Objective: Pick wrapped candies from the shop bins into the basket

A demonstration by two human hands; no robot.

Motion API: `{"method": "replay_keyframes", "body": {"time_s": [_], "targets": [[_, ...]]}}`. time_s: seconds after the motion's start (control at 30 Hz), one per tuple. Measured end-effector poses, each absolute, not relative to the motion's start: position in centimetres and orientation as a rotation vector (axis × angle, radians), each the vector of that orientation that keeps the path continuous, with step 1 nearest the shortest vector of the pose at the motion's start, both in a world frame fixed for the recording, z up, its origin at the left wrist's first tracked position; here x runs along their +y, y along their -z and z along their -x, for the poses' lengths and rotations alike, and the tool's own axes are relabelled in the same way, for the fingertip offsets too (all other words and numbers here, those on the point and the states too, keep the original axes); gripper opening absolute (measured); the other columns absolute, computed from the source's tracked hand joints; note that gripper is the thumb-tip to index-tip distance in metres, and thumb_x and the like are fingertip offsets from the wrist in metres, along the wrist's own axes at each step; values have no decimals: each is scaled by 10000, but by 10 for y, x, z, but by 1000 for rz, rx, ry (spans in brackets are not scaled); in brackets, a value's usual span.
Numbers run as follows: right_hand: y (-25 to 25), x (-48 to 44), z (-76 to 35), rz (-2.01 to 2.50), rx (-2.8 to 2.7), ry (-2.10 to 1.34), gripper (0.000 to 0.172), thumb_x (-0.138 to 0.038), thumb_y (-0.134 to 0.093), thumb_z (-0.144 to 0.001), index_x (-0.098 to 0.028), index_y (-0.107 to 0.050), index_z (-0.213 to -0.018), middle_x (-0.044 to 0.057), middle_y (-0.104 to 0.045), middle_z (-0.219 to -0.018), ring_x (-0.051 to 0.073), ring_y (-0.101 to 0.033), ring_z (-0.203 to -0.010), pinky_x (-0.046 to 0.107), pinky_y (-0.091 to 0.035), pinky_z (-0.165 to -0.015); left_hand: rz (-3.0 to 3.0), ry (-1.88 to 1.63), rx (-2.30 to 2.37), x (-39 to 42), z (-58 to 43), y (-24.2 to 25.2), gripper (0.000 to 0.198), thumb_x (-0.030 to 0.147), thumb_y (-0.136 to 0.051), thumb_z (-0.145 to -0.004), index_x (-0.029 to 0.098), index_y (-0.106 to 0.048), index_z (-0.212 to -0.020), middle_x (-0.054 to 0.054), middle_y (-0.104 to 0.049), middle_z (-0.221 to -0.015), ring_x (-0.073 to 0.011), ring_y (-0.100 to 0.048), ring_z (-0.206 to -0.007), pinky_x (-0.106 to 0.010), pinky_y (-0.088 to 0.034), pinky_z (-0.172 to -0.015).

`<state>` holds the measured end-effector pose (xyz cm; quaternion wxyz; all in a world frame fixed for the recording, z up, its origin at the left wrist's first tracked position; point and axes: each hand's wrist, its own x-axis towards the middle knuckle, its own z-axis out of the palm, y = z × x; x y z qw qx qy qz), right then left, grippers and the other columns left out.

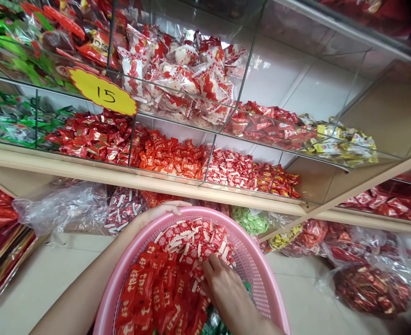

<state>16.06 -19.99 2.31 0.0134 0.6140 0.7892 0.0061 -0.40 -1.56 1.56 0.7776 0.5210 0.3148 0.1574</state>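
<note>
At the frame's lower centre, my left hand (163,212) hooks its fingers over the pink basket (212,215), presumably steadying it, so my right hand (224,281) can dip bent, bunched fingers (gripping any, I cannot tell) among red-and-white candies (191,237).

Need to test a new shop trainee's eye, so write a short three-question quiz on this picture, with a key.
1. Multiple choice: where is the left hand?
A) At the far rim of the pink basket
B) Against the shelf glass
C) Buried among the packets

2. True or false: the right hand is raised to the upper shelf.

3. Short answer: what number is written on the yellow sign?

Key:
1. A
2. False; it is down in the basket, at the red-and-white packets.
3. 15
</note>
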Motion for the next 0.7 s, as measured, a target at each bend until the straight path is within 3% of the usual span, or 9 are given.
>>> {"method": "replay_keyframes", "body": {"time_s": [0.3, 0.53, 0.7], "targets": [[-20, -198, -168, -1956, 2437, -70, 102, -115, -464, -751, -194, -421, -798, 20, -500, -778, 134, -528, -643, 222, -370, -528, -1120, -316, 646, -14, 5, -13, 548, 195, -490, -621, 193, -449, -1167, -31, -614, -974, -174, -565, -766, -271, -409, -684], [-19, -205, -178, -1989, 2417, -41, 160, -135, -440, -772, -205, -423, -914, 23, -521, -813, 122, -534, -631, 208, -350, -503, -1115, -327, 666, -16, 4, -17, 527, 169, -490, -608, 188, -482, -1134, -28, -606, -993, -166, -558, -777, -252, -408, -674], [-25, -210, -187, -2030, 2369, 83, 90, -138, -436, -769, -201, -444, -833, 12, -524, -757, 118, -534, -585, 210, -307, -466, -1096, -326, 656, -16, 5, -15, 544, 191, -488, -614, 187, -458, -1158, -34, -612, -973, -173, -565, -767, -269, -417, -678]]}}
